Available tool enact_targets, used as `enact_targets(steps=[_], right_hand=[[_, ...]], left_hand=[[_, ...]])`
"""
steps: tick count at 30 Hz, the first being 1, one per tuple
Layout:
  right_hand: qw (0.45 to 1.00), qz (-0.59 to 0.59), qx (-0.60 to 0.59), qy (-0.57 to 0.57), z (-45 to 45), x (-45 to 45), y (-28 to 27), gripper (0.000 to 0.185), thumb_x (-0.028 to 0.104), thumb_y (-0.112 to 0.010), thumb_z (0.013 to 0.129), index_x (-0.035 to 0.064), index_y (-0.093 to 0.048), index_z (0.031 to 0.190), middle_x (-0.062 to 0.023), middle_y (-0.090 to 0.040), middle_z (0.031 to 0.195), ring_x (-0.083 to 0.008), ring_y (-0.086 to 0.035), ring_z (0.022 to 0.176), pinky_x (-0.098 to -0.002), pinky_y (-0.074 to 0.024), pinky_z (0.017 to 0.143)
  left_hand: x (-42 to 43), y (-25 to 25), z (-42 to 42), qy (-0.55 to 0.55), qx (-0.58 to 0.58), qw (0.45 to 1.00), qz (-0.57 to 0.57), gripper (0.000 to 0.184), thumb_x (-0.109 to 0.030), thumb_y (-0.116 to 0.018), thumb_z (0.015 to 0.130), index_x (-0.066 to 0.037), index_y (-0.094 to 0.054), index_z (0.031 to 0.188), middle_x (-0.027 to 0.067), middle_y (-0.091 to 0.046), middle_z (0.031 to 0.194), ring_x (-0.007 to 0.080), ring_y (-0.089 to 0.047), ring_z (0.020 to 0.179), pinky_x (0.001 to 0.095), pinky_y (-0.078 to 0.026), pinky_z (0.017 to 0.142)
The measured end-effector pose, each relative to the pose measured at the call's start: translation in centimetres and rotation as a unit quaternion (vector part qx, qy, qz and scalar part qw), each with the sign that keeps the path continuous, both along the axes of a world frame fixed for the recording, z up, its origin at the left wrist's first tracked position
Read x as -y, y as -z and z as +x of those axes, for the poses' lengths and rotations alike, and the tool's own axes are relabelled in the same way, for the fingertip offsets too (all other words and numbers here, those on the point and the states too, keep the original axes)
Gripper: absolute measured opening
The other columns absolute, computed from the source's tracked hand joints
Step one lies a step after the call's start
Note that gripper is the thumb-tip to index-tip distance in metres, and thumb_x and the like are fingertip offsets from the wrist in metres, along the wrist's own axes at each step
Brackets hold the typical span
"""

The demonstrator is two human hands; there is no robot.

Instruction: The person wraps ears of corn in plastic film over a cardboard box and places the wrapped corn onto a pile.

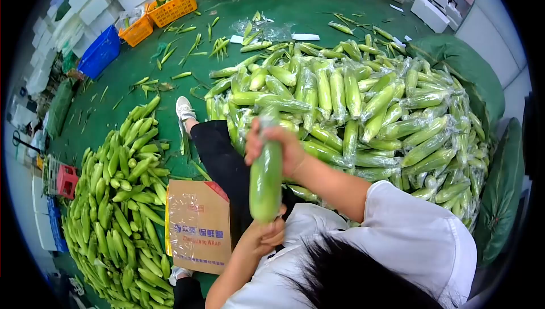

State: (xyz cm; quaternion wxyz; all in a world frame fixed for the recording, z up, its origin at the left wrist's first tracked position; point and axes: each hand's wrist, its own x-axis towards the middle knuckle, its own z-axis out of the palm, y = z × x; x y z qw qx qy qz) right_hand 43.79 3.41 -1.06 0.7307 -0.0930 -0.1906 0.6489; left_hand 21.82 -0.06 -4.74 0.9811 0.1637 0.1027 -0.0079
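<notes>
An ear of corn in its green husk (pixel 265 181), with shiny clear film around it, is held nearly upright in front of my body. My right hand (pixel 278 143) is closed round its upper part, the fingers slightly blurred. At the lower end, my left hand (pixel 265 236) has its fingers curled together, touching the base of the ear. Below and left of it, a brown cardboard box of cling film (pixel 196 235) rests by my leg. Beyond my right arm lies a large heap of film-wrapped corn (pixel 374 121).
A pile of unwrapped corn (pixel 122 212) covers the floor at left. Loose husk leaves (pixel 221 47) litter the green floor (pixel 136 73). A blue crate (pixel 99 53), an orange crate (pixel 173 7) and white foam boxes (pixel 93 2) stand at the back left. Green sacks (pixel 502 195) border the right.
</notes>
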Motion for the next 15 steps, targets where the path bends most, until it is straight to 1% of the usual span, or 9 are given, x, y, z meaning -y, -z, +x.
enact_targets(steps=[2, 3, 6, 7, 9, 11, 13, 14, 15], right_hand=[[0.982, -0.12, 0.066, 0.131, 6.2, 1.3, -0.2, 0.062, 0.032, -0.072, 0.087, 0.0112, -0.048, 0.14, 0.0009, -0.06, 0.08, -0.0171, -0.062, 0.073, -0.0404, -0.0546, 0.073], [0.964, -0.199, 0.069, 0.161, 10.8, 1.9, 0.1, 0.054, 0.033, -0.073, 0.084, 0.0083, -0.057, 0.13, 0.0002, -0.061, 0.078, -0.0167, -0.062, 0.07, -0.0386, -0.0545, 0.07], [0.902, -0.348, 0.174, 0.189, 25.1, 8.0, 0.3, 0.027, 0.029, -0.068, 0.089, 0.0102, -0.073, 0.108, -0.0002, -0.069, 0.088, -0.0169, -0.065, 0.078, -0.0374, -0.0549, 0.071], [0.762, -0.505, 0.292, 0.281, 23.4, 9.3, -4.1, 0.029, 0.031, -0.063, 0.093, 0.0109, -0.073, 0.112, -0.0036, -0.07, 0.1, -0.0188, -0.066, 0.092, -0.0383, -0.0555, 0.076], [0.657, -0.434, 0.556, 0.267, 37.7, 19.4, 2.2, 0.038, 0.036, -0.054, 0.098, 0.0118, -0.071, 0.122, -0.0106, -0.067, 0.12, -0.0199, -0.063, 0.109, -0.0372, -0.0492, 0.097], [0.648, -0.447, 0.529, 0.318, 48.6, 25.3, 5.4, 0.052, 0.04, -0.055, 0.097, 0.0001, -0.065, 0.13, -0.0136, -0.067, 0.127, -0.0258, -0.06, 0.121, -0.0366, -0.0447, 0.106], [0.212, -0.554, 0.743, 0.31, 46.0, 16.0, 1.5, 0.05, 0.031, -0.061, 0.095, -0.0017, -0.062, 0.133, -0.0166, -0.064, 0.132, -0.0264, -0.057, 0.126, -0.0371, -0.0424, 0.108], [0.101, -0.516, 0.782, 0.336, 43.1, 10.0, 1.2, 0.05, 0.027, -0.064, 0.094, -0.0027, -0.061, 0.134, -0.0181, -0.063, 0.135, -0.0267, -0.055, 0.129, -0.0373, -0.0413, 0.11], [0.128, -0.431, 0.814, 0.369, 39.4, 3.1, 1.6, 0.05, 0.022, -0.067, 0.093, -0.0036, -0.059, 0.136, -0.0196, -0.061, 0.138, -0.027, -0.053, 0.132, -0.0375, -0.0402, 0.111]], left_hand=[[-0.8, 1.3, 1.5, 0.123, 0.026, 0.99, 0.065, 0.023, -0.027, -0.057, 0.105, -0.005, -0.062, 0.112, -0.0091, -0.03, 0.056, 0.0035, -0.025, 0.046, 0.0225, -0.02, 0.045], [-1.5, -0.3, 1.7, 0.178, -0.016, 0.974, 0.142, 0.026, -0.025, -0.058, 0.104, -0.001, -0.066, 0.107, -0.0078, -0.041, 0.062, 0.003, -0.029, 0.049, 0.0205, -0.023, 0.048], [-3.6, 2.8, -2.6, -0.02, -0.123, 0.957, 0.263, 0.03, -0.027, -0.054, 0.107, 0.0, -0.065, 0.114, -0.0073, -0.043, 0.065, 0.0021, -0.03, 0.052, 0.0202, -0.023, 0.047], [-5.2, 5.3, -5.3, -0.118, -0.188, 0.939, 0.261, 0.029, -0.026, -0.052, 0.107, -0.001, -0.065, 0.114, -0.0066, -0.044, 0.065, 0.0023, -0.033, 0.052, 0.0196, -0.026, 0.046], [-7.8, 10.1, -10.8, -0.337, -0.359, 0.797, 0.35, 0.023, -0.02, -0.049, 0.107, -0.006, -0.067, 0.11, -0.0089, -0.046, 0.065, 0.0021, -0.038, 0.053, 0.0193, -0.03, 0.049], [-9.8, 16.1, -17.2, -0.439, -0.497, 0.602, 0.445, 0.022, -0.011, -0.053, 0.1, -0.003, -0.064, 0.118, 0.0045, -0.06, 0.082, 0.0158, -0.056, 0.07, 0.029, -0.045, 0.064], [-11.4, 18.1, -20.4, -0.47, -0.6, 0.432, 0.483, 0.029, -0.008, -0.057, 0.095, -0.001, -0.061, 0.123, 0.0152, -0.066, 0.102, 0.0271, -0.065, 0.091, 0.0377, -0.052, 0.081], [-11.7, 18.4, -20.9, -0.409, -0.616, 0.375, 0.559, 0.037, -0.01, -0.06, 0.091, 0.001, -0.059, 0.127, 0.0206, -0.06, 0.119, 0.0341, -0.06, 0.106, 0.0428, -0.047, 0.094], [-12.3, 18.9, -21.1, -0.336, -0.621, 0.323, 0.63, 0.047, -0.011, -0.063, 0.086, 0.002, -0.056, 0.131, 0.0261, -0.054, 0.137, 0.0411, -0.054, 0.122, 0.048, -0.042, 0.107]])
